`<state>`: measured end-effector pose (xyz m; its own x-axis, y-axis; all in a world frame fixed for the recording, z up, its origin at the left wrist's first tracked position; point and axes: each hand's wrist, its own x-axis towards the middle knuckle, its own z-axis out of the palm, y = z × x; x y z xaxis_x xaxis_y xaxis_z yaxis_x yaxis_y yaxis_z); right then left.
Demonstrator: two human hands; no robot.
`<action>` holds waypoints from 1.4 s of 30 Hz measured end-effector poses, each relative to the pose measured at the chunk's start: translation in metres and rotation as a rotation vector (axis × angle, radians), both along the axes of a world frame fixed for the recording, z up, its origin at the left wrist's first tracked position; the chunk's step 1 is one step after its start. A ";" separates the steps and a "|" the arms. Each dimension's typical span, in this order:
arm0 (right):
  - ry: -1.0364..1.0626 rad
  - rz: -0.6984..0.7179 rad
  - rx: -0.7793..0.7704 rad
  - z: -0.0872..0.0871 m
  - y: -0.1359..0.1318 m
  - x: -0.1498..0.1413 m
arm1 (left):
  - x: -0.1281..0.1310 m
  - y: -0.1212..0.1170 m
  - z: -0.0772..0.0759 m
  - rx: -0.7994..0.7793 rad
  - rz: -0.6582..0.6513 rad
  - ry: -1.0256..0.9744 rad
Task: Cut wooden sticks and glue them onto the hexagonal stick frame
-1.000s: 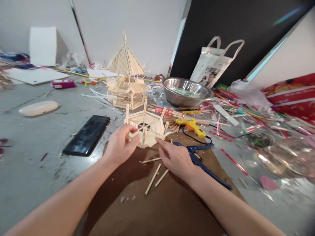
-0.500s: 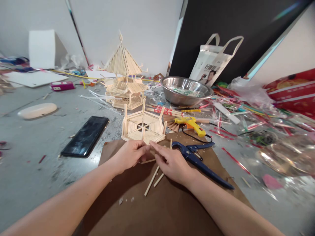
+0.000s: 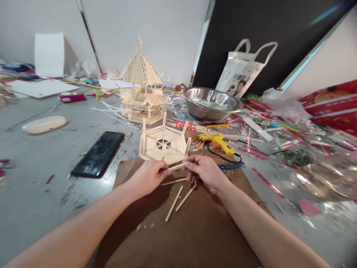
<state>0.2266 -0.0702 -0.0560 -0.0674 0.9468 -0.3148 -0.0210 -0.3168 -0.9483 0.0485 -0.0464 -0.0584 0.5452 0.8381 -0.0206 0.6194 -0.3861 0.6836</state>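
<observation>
Apart they come, fingers spreading from their earlier huddle: left hand [image 3: 147,178] and right hand [image 3: 205,172] pinch one short stick [image 3: 176,167] beside the hexagonal frame [image 3: 153,152], posts already up; three loose sticks [image 3: 174,204] lie unattached.

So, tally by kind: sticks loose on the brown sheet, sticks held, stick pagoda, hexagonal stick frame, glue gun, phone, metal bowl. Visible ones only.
Loose sticks on the brown sheet: 3
Held stick: 1
Stick pagoda: 1
Hexagonal stick frame: 1
Glue gun: 1
Phone: 1
Metal bowl: 1
Total: 9
</observation>
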 end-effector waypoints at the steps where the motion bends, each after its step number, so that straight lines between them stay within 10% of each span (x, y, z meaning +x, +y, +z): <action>1: 0.033 -0.034 -0.009 -0.001 0.000 -0.001 | 0.000 0.000 0.000 -0.065 0.011 -0.033; 8: 0.399 -0.134 -0.158 -0.003 -0.001 -0.014 | 0.005 -0.001 -0.001 -0.479 0.136 -0.298; 18: 0.381 -0.308 -0.229 -0.004 0.004 -0.029 | -0.012 0.005 0.008 0.105 0.282 -0.080; 42: 0.266 -0.328 -0.216 -0.011 0.015 -0.048 | -0.005 0.014 -0.005 -0.099 0.138 -0.135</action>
<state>0.1785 -0.0554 -0.0666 0.1196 0.8464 -0.5189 -0.3862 -0.4419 -0.8097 0.0439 -0.0329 -0.0636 0.4287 0.9025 -0.0410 0.5619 -0.2308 0.7944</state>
